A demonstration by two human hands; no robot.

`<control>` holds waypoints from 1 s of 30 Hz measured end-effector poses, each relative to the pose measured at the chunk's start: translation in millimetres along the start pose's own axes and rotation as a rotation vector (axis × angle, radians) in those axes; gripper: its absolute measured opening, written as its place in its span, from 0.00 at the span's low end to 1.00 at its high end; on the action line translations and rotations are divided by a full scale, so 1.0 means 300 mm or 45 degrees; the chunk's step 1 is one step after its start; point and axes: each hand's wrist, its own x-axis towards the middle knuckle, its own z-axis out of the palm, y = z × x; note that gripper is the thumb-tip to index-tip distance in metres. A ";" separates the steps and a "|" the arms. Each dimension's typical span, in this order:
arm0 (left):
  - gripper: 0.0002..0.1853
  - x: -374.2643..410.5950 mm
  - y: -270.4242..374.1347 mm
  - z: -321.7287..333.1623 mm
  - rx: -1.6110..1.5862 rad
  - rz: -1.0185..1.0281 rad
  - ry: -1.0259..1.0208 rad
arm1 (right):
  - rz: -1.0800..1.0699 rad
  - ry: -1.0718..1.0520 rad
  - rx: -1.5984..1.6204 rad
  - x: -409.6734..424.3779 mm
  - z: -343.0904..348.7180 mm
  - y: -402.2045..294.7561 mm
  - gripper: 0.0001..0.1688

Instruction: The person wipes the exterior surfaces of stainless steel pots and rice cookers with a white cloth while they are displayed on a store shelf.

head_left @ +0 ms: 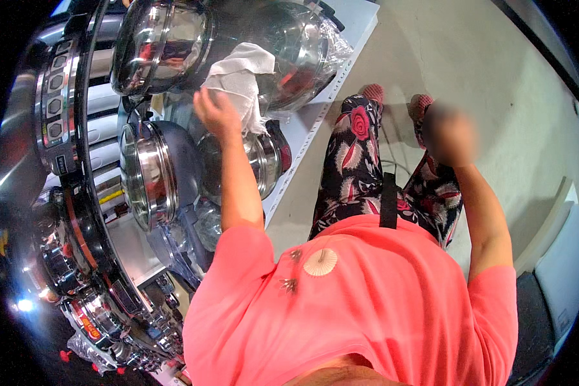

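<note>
My left hand [218, 115] reaches over the display shelf at left, its fingers against a crumpled white cloth [239, 72]. The cloth seems gripped at its near edge and spreads out beyond the thumb, with a frayed end hanging beside my wrist. Under and beside it is a steel pot with a glass lid [263, 159]. A larger lidded pan [294, 58], partly in clear plastic wrap [335, 43], sits just past the cloth. My right hand [456, 137] is over my right leg, blurred, so what it holds cannot be made out.
Further lidded steel pots [166, 43] and a pan [152, 173] stand left of my hand. A black rack with hexagonal badges [55, 103] and shiny cookware [91, 318] lines the left side. The white shelf edge [313, 128] bears lettering. A chair [559, 270] is at right.
</note>
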 end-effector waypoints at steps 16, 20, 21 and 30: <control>0.30 0.294 0.356 0.521 0.386 0.111 -0.514 | 0.221 0.170 0.210 0.036 0.041 0.007 0.15; 0.31 0.442 0.361 0.617 0.442 -0.039 -0.570 | 0.209 0.286 0.186 0.008 0.091 0.023 0.10; 0.32 0.468 0.356 0.639 0.437 -0.050 -0.589 | 0.210 0.263 0.174 -0.003 0.097 0.025 0.10; 0.23 0.392 0.380 0.609 0.289 0.521 -0.476 | 0.248 0.107 0.142 0.000 0.088 0.025 0.26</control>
